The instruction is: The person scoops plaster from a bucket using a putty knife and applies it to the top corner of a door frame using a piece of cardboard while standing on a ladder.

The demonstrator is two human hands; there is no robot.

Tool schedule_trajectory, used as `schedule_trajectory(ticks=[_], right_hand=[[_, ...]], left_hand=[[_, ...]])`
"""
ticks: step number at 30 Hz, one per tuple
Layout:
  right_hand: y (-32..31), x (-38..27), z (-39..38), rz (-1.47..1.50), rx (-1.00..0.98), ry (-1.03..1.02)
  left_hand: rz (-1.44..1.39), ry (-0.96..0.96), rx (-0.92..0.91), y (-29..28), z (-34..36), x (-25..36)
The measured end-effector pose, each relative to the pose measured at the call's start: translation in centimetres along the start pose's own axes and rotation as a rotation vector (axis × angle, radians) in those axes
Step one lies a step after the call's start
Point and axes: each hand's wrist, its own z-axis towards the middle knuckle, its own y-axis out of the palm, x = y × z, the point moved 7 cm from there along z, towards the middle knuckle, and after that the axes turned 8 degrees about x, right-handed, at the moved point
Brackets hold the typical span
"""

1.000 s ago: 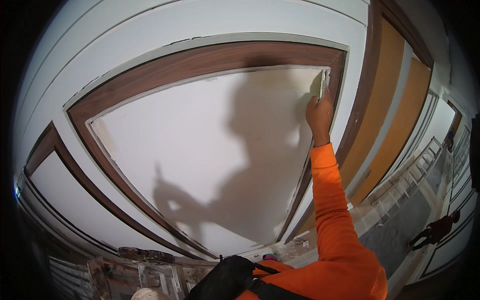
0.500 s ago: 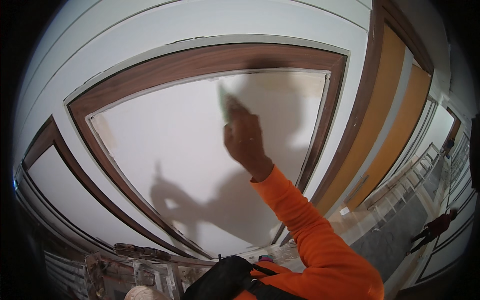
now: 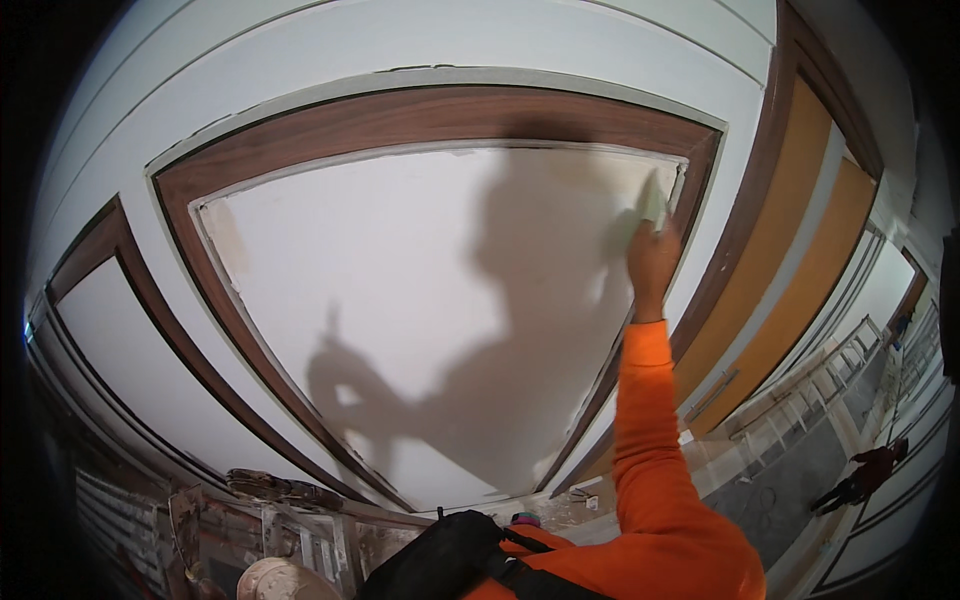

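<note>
My right hand, in an orange sleeve, is raised to the upper right corner of a white wall panel. Its fingers are closed on a thin pale-green piece that tapers upward; whether it is a sheet or a blade is unclear. The piece lies close to the panel's right edge. A brown wood frame surrounds the panel, and a beige patch shows along its top right. My left hand is out of view. Dark shadows fall across the panel, one of them shaped like a hand.
Orange-brown doors stand to the right. Beyond them are a ladder and a person in dark clothes. At lower left are a dusty metal stand and a pale round container. A black bag hangs at my front.
My right hand has moved right, from the panel's upper middle to its upper right corner, still holding the pale-green piece. The view has shifted slightly.
</note>
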Motion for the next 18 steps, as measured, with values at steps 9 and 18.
schedule_trajectory(ticks=[9,18], right_hand=[[7.2,-7.4,-11.0,0.174,-0.678,-0.137],[-3.8,5.3,-2.7,0.450,0.128,0.256]], left_hand=[[0.024,-0.026,-0.188,1.1,0.1,-0.8],[0.020,-0.008,-0.167,1.3,0.7,-0.1]])
